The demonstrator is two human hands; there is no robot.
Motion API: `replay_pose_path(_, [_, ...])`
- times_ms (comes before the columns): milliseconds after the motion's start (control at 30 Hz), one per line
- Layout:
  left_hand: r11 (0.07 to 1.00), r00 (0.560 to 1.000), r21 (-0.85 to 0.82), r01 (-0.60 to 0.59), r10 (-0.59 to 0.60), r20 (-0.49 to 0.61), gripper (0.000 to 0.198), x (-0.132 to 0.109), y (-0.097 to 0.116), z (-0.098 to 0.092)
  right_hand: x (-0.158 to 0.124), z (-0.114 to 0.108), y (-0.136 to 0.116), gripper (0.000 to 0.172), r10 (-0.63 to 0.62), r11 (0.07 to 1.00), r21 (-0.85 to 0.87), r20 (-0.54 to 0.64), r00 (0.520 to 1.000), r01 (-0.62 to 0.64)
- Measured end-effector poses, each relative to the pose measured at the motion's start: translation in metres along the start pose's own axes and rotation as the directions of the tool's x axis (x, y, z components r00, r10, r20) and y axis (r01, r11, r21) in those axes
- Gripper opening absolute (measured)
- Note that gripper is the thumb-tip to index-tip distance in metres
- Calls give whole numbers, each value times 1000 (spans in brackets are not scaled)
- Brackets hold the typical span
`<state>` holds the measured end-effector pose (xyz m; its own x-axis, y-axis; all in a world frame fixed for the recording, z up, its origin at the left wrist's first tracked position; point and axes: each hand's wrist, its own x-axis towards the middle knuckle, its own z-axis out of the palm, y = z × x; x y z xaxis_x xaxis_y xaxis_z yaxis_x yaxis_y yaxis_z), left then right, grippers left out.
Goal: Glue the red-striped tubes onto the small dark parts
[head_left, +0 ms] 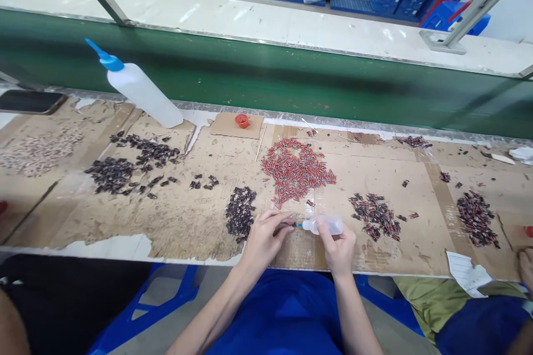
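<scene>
My left hand (263, 237) is pinched shut on a small dark part (287, 226) near the bench's front edge. My right hand (338, 248) grips a small clear squeeze bottle (327, 225) lying sideways. Its blue tip touches the part. A pile of small red parts (296, 170) lies just beyond my hands. A heap of dark parts (240, 212) sits to the left of my left hand.
Cardboard sheets (187, 222) cover the bench. A large white squeeze bottle (139, 89) with a blue nozzle leans at back left. A red cap (241, 120) sits behind. More dark piles (111, 173) and mixed piles (477, 217) lie around. Beyond runs a green conveyor belt (291, 77). Another person's hand (526, 267) is at right.
</scene>
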<state>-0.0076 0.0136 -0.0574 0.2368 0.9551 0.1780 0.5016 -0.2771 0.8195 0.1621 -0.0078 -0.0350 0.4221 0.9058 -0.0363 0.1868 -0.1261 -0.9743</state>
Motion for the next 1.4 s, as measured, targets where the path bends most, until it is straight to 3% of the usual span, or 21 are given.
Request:
replay_pose_path(233, [999, 1000, 38, 10, -10, 3, 28, 1, 0, 0, 0, 0, -1, 28, -11, 1000, 15, -72, 997, 12])
replay_pose_path(400, [998, 1000, 66, 7, -8, 16, 28, 1, 0, 0, 1, 1, -1, 24, -8, 1000, 28, -24, 1000, 9])
replay_pose_path(567, [980, 999, 197, -20, 26, -31, 25, 0, 7, 3, 1, 1, 0, 24, -16, 1000, 13, 3, 1000, 16])
replay_pose_path(767, [975, 998, 223, -16, 28, -54, 17, 0, 9, 6, 1, 0, 6, 29, 25, 999, 47, -67, 997, -22])
replay_pose_path(933, [995, 998, 75, -63, 63, 12, 26, 2, 2, -2, 6, -9, 6, 36, 46, 993, 119, -245, 969, -17])
replay_pose_path(1067, [996, 997, 40, -78, 77, 11, 17, 10, -1, -17, 7, -26, 7, 39, -110, 991, -101, -304, 946, 83])
replay_pose_path(1200, [963, 991, 268, -15, 50, -126, 17, 22, -6, -27, 9, -39, 13, 32, -356, 851, -476, -212, 910, 222])
replay_pose_path(1300, [926, 988, 373, 51, 7, -153, 16, 29, -11, -27, 10, -39, 12, 24, -575, 679, -630, -139, 806, 376])
replay_pose_path(1400, [912, 993, 407, 52, -4, -120, 17, 33, -14, -24, 5, -31, 1, 18, -705, 585, -658, -122, 699, 475])
